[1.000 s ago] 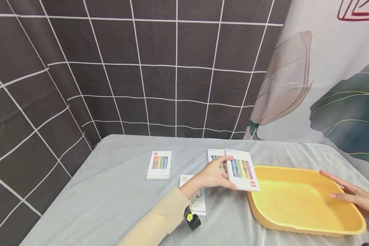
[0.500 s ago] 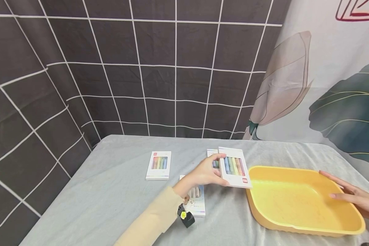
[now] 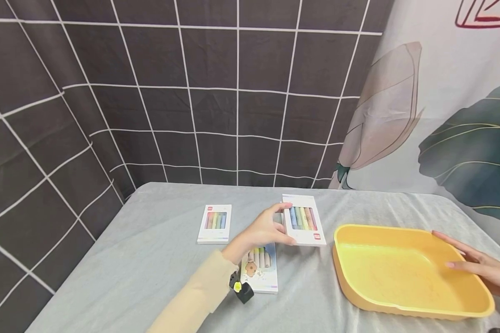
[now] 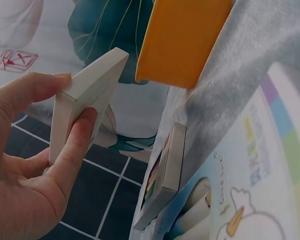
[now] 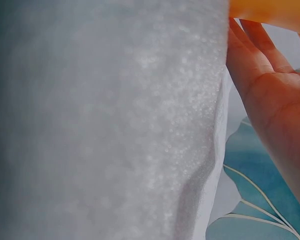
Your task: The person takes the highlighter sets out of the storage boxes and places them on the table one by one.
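In the head view my left hand [image 3: 264, 228] pinches the left edge of a white box of coloured sticks [image 3: 320, 238], thumb on the near side and a finger on the far side. The held box [image 4: 97, 75] is tilted in the air in the left wrist view, above another box [image 4: 171, 160] lying on the cloth. A box with a cartoon print [image 3: 260, 280] lies below my left wrist. My right hand [image 3: 489, 270] grips the right rim of a yellow tray [image 3: 346, 291], thumb over the inside; nothing shows inside it. In the right wrist view, that hand [image 5: 277, 85] touches the tray's underside edge.
One more white box of coloured sticks [image 3: 215, 224] lies at the left on the grey cloth [image 3: 150, 268]. A dark grid curtain [image 3: 216, 111] hangs behind the table, with a leaf-patterned curtain [image 3: 400, 175] at the right. A small black camera [image 3: 242, 291] sits on my left wrist.
My left hand has moved left with the box, away from the tray's rim and over the box lying behind it. The right hand and tray have stayed put.
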A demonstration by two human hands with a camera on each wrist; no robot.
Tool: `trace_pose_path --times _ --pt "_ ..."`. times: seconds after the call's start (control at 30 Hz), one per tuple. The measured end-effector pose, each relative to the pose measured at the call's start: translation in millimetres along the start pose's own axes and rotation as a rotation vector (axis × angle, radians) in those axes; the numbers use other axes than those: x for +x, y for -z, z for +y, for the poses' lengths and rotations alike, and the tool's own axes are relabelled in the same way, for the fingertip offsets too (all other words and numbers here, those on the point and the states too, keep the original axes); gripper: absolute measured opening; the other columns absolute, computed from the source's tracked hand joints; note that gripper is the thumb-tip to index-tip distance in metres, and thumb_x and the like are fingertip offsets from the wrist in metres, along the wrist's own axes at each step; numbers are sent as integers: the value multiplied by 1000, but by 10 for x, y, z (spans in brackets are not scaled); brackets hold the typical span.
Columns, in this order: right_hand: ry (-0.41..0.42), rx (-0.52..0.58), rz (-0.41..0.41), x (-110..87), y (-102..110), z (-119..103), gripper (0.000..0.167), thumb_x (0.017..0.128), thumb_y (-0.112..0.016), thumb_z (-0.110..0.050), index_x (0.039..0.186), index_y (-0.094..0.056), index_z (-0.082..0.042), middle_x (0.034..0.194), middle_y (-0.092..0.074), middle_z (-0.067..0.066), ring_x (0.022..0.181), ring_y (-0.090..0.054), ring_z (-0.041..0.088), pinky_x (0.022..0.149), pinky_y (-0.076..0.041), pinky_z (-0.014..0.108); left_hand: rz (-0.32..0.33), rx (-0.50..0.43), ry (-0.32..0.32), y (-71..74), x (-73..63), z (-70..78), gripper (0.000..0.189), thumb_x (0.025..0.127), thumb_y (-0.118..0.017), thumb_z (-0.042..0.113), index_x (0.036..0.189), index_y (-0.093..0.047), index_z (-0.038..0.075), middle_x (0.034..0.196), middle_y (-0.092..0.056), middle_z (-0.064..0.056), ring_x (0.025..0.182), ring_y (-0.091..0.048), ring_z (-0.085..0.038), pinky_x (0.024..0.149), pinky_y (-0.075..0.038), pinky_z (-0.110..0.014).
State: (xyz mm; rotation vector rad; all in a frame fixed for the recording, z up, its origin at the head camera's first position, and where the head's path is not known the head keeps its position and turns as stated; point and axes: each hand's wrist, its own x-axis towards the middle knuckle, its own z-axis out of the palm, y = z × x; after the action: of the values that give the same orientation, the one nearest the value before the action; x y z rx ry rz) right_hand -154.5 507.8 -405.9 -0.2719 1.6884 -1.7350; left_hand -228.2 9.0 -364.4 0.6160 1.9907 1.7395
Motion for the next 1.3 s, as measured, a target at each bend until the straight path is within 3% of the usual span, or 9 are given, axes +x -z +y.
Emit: trace_pose_path --times 0.1,0.17,0.23,0.63,0.97,1.3 --pt "0 2 2 3 -8 -3 63 98 -25 -3 128 -30 -58 119 -38 -41 109 -52 5 86 -45 47 6 -17 -8 41 -17 -1 84 65 -71 -13 137 -33 9 110 -57 -17 73 -64 -18 62 -47 -22" --pt "9 1 0 2 -12 -3 63 98 -24 -2 128 -30 -57 119 -38 -40 109 -52 5 86 -46 47 11 -20 -12 74 -26 -1 84 65 -70 -14 138 -33 9 129 -42 -16 74 -63 -17 62 -47 -22" --pt "8 2 8 3 -16 -7 63 98 -24 -2 127 -32 -57 118 -38 -41 108 -53 5 85 -46 46 24 -8 -23 107 -39 7 84 66 -71 -13 137 -33 9 139 -27 -13 75 -63 -17 63 -48 -22" --pt "45 5 -13 7 -27 -12 65 98 -22 0 129 -32 -55 119 -37 -40 109 -52 4 84 -47 45 78 26 -46 334 -57 -18 85 65 -72 -10 138 -33 9 138 -28 -16 77 -64 -19 66 -50 -24" --pt "31 15 -11 12 -33 -21 64 98 -22 0 127 -33 -57 118 -38 -40 108 -53 6 83 -47 47 125 -45 -53 497 -91 -25 85 65 -68 -15 139 -31 6 136 -28 -19 76 -63 -18 68 -52 -27" --pt "29 18 -7 -3 -42 -20 64 98 -22 -1 127 -33 -57 119 -38 -41 109 -53 6 84 -47 46 158 4 -74 620 -64 -53 80 66 -68 -13 136 -33 1 132 -31 -24 78 -62 -20 69 -50 -26"
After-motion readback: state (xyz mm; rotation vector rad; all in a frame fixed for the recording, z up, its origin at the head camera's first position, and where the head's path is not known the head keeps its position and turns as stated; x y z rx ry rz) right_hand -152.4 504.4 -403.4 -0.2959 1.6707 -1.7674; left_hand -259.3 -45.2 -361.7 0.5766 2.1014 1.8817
